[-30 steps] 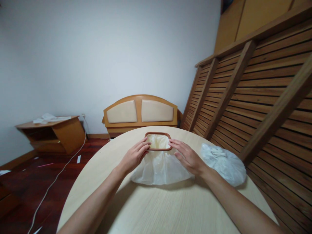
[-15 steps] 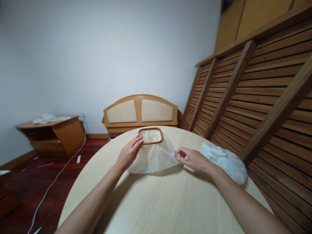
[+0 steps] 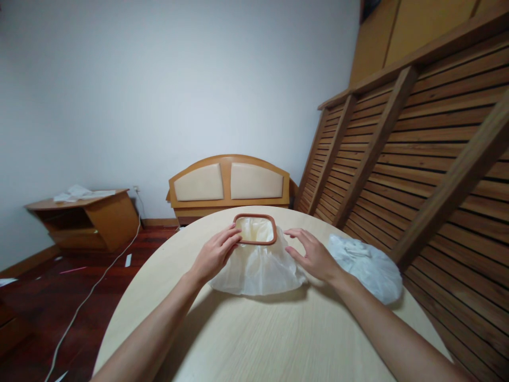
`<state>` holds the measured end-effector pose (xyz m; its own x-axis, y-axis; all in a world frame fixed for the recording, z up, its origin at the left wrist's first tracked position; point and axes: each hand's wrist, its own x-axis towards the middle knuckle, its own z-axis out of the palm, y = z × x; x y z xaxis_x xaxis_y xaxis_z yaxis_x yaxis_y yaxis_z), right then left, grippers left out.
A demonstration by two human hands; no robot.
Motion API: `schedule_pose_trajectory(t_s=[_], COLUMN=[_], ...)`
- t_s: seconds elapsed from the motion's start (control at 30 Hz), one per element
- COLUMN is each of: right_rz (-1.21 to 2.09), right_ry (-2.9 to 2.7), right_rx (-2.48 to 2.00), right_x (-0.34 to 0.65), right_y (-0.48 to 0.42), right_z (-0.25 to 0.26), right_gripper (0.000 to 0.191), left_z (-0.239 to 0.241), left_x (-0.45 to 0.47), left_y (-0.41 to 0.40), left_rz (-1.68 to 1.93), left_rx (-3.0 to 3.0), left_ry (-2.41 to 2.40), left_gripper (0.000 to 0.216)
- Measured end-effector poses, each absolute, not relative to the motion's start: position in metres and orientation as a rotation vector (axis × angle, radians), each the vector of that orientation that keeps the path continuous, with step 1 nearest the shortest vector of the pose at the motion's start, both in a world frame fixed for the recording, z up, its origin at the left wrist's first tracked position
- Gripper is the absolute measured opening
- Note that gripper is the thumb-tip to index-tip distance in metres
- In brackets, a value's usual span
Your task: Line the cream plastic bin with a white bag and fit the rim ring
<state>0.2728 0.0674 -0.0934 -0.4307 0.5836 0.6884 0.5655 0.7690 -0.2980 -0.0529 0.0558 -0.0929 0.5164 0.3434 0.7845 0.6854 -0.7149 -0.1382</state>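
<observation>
A small bin with a brown rectangular rim (image 3: 255, 229) stands on the round pale wooden table (image 3: 270, 334). A translucent white plastic liner bag (image 3: 258, 270) is fitted in it and drapes down over its sides. My left hand (image 3: 217, 253) rests against the bin's left side, fingertips touching the rim, fingers curved on the bag. My right hand (image 3: 314, 254) lies on the right skirt of the bag with its fingers spread apart.
A bundle of white plastic bags (image 3: 368, 265) lies on the table to the right. Slatted wooden bed frames (image 3: 417, 159) lean close on the right. Beyond the table stand a padded headboard (image 3: 229, 183) and a low wooden cabinet (image 3: 85, 217); a white cable (image 3: 91, 292) crosses the dark floor.
My right hand let go of a pinch on the bag's edge and spread over its right side. The bin shifted slightly right and nearer. My left hand stayed at the rim.
</observation>
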Motion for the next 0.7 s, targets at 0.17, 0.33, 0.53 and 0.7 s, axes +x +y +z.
schedule_pose_trajectory(t_s=[0.17, 0.33, 0.53, 0.7], right_rz=[0.041, 0.306, 0.480, 0.532], right_ry=[-2.155, -2.112, -2.096, -2.069], right_rx=[-0.783, -0.787, -0.767, -0.778], right_x=[0.264, 0.266, 0.268, 0.266], right_y=[0.060, 0.062, 0.069, 0.069], right_z=[-0.087, -0.089, -0.095, -0.097], right_gripper=[0.067, 0.098, 0.100, 0.098], left_z=[-0.082, -0.076, -0.077, -0.077], left_x=[-0.041, -0.031, -0.028, -0.028], left_y=[0.044, 0.034, 0.032, 0.032], left_rz=[-1.024, -1.014, -1.028, -1.049], left_rx=[-2.375, -2.432, -2.481, -2.517], left_ry=[-0.700, -0.634, -0.627, -0.648], left_gripper=[0.026, 0.024, 0.028, 0.032])
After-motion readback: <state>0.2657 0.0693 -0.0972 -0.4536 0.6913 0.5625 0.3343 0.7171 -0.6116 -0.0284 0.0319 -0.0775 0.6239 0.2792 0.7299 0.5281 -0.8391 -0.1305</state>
